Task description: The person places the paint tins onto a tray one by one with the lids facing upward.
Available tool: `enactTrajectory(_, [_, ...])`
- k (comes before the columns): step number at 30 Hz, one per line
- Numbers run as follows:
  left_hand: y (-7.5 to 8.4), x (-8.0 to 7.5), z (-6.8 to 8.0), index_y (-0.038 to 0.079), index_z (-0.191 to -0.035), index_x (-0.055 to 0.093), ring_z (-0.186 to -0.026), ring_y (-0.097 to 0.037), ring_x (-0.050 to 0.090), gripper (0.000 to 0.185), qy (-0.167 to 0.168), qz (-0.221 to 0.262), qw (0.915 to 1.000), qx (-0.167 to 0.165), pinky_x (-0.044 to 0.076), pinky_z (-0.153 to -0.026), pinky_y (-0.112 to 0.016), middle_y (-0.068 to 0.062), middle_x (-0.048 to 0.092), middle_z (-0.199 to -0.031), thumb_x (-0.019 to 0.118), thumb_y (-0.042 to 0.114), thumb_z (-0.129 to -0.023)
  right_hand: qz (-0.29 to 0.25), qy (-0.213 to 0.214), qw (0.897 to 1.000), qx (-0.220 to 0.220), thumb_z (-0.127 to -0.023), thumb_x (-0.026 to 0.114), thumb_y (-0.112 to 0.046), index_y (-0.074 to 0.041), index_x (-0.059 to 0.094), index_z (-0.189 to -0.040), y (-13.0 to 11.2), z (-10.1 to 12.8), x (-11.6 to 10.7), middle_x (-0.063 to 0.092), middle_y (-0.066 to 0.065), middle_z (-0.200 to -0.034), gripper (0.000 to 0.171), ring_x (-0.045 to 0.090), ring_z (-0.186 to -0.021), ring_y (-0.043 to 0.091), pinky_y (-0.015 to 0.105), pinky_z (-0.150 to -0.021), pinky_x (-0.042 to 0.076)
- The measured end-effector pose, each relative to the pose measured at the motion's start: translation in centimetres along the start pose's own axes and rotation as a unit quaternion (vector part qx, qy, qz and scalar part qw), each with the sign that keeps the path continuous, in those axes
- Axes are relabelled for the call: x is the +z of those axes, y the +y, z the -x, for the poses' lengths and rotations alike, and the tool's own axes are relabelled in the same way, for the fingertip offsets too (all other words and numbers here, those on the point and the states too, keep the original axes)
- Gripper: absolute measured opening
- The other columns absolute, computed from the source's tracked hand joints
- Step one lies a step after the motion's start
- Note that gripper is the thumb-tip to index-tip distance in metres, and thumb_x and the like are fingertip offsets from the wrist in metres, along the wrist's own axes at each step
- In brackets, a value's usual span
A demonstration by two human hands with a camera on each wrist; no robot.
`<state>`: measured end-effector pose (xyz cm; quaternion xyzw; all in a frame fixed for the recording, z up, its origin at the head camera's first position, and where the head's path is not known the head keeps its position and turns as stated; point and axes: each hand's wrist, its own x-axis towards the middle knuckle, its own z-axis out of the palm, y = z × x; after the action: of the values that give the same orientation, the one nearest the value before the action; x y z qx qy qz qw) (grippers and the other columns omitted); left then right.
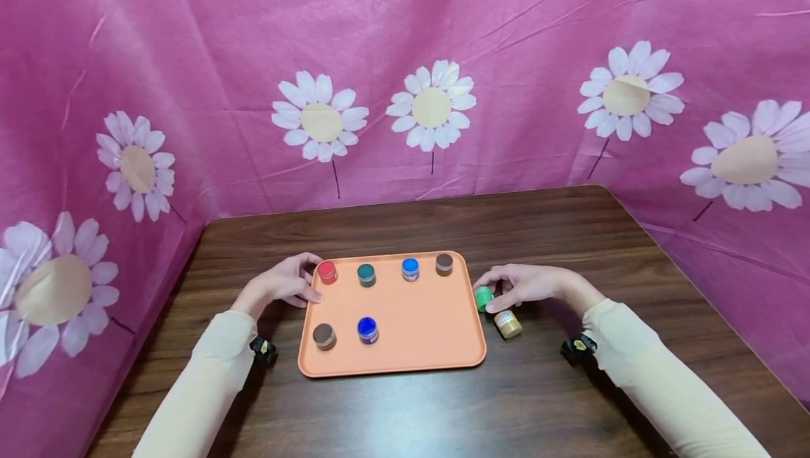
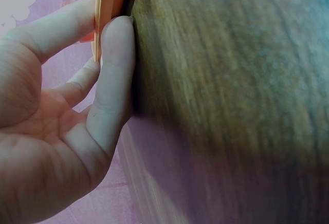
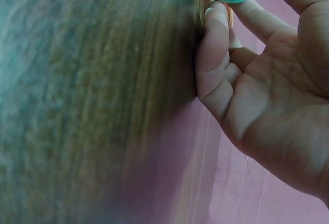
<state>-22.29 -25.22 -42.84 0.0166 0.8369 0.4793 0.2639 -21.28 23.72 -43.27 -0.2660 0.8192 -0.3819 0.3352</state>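
Head view: right hand pinches a green jar just off the tray's right edge, a yellow jar beside it. Left hand grips the tray's left edge. Six jars stand on the tray, on the surface.

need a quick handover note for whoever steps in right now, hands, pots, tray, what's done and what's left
Left hand: fingers grip the left rim of the orange tray, by the red pot.
Right hand: grips the light green pot on the table, just off the tray's right edge.
On the tray: six pots, four along the far edge, two near the front left.
Off the tray: the light green pot and a tan pot lying beside it.
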Motion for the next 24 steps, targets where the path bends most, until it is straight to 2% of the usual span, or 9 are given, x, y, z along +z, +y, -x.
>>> enactTrajectory(12, [0.18, -0.06, 0.09, 0.003, -0.141, 0.042, -0.074, -0.018, 0.061, 0.077, 0.000, 0.004, 1.0000, -0.002, 0.059, -0.060, -0.033, -0.015, 0.054, -0.096, 0.083, -0.005, -0.076, 0.004, 0.001, 1.000, 0.011, -0.089, 0.080, -0.026, -0.012, 0.065, -0.129, -0.05, -0.23, 0.06, 0.053, 0.010, -0.106, 0.045, 0.049, -0.081, 0.021, 0.025, -0.061, 0.044])
enactTrajectory(24, [0.32, -0.05, 0.11, 0.003, -0.141, 0.042, -0.075, -0.019, 0.062, 0.077, 0.002, -0.002, 1.0000, -0.005, 0.060, -0.062, -0.035, -0.015, 0.055, -0.097, 0.083, -0.005, -0.077, 0.002, -0.003, 1.000, -0.003, -0.089, 0.080, -0.023, -0.009, 0.063, -0.125, -0.18, -0.23, 0.01, 0.053, 0.010, -0.106, 0.042, 0.049, -0.091, 0.023, 0.026, -0.065, 0.044])
